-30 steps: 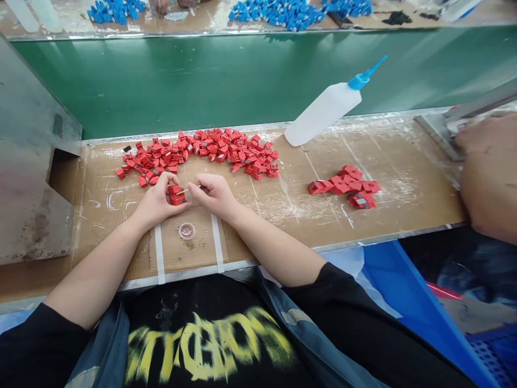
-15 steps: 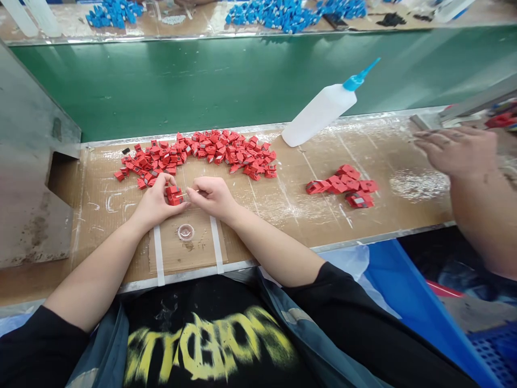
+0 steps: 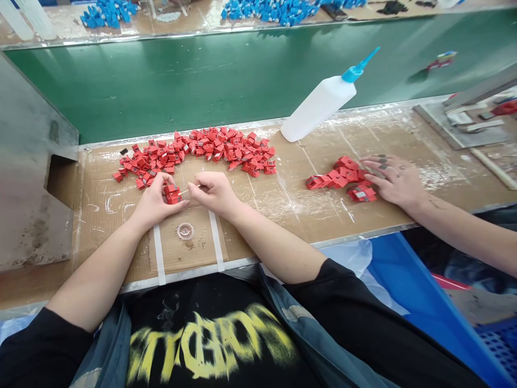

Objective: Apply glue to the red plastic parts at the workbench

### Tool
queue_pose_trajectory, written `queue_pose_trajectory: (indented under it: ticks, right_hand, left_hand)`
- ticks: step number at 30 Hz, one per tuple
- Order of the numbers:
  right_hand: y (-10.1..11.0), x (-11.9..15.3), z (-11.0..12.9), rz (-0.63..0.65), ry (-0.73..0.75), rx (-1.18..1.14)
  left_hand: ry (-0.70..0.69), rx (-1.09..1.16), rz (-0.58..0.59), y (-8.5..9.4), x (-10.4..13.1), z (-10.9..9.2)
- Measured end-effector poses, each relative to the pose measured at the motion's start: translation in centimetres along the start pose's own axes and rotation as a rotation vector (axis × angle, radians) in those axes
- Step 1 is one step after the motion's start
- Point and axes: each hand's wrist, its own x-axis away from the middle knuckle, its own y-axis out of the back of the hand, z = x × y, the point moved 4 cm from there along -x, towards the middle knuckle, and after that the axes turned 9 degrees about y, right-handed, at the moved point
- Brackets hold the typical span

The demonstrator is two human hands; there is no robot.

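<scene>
Left fingers (image 3: 163, 178) snug around red block (image 3: 172, 194), right fingers (image 3: 196, 192) tight on thin stick (image 3: 184, 192), tip perhaps hidden

Single head-worn view, directed forward and steeply downward from above the wearer's chest, taking in both forearms close by, the tabletop (image 3: 283, 215) beyond, and a green panel (image 3: 161, 86) behind.

The red piece (image 3: 172, 194) is partly covered by the left hand (image 3: 152, 203), and one end of the thin stick (image 3: 184, 191) is hidden by the right hand (image 3: 215, 194). The blue pile (image 3: 270, 12) is cut off by the top edge, the other person's arm (image 3: 464, 226) by the right. A small object (image 3: 442, 61) against the green panel (image 3: 181, 81) is blurred.
</scene>
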Motion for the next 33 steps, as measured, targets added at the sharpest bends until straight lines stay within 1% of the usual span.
queue_pose_trajectory:
  ticks: [2, 6, 9, 11, 14, 16, 22, 24, 29, 33]
  right_hand:
    - [0.2, 0.0, 0.0, -0.007, 0.003, -0.007]
    - [1.0, 0.1, 0.4, -0.086, 0.025, -0.047]
    - [0.9, 0.2, 1.1, -0.012, 0.096, -0.113]
    - [0.8, 0.2, 1.4, 0.015, 0.119, -0.094]
    - [1.0, 0.1, 1.2, -0.068, 0.082, -0.029]
    - [1.0, 0.0, 0.9, -0.093, 0.057, -0.02]
    - [0.5, -0.1, 0.5, -0.037, 0.095, -0.029]
    - [0.4, -0.1, 0.5, -0.019, 0.087, -0.029]
    - [0.6, -0.1, 0.3, -0.05, 0.041, 0.001]
    - [0.3, -0.1, 0.3, -0.017, 0.071, -0.032]
  left_hand:
    - [0.011, 0.038, 0.011, 0.0, -0.1, 0.1]
    - [0.028, 0.155, 0.034, 0.3, -0.2, 0.5]
    - [0.032, 0.217, 0.032, 0.6, -0.3, 0.6]
    - [0.032, 0.201, 0.038, 0.8, -0.3, 0.6]
    - [0.02, 0.135, 0.057, 0.9, -0.4, 0.8]
    - [0.009, 0.104, 0.063, 0.9, -0.5, 0.9]
    - [-0.02, 0.082, 0.069, 0.8, -0.6, 1.2]
    - [-0.014, 0.072, 0.069, 0.8, -0.6, 1.2]
    - [-0.006, 0.066, 0.07, 0.8, -0.4, 1.0]
    - [-0.012, 0.088, 0.075, 0.8, -0.5, 1.1]
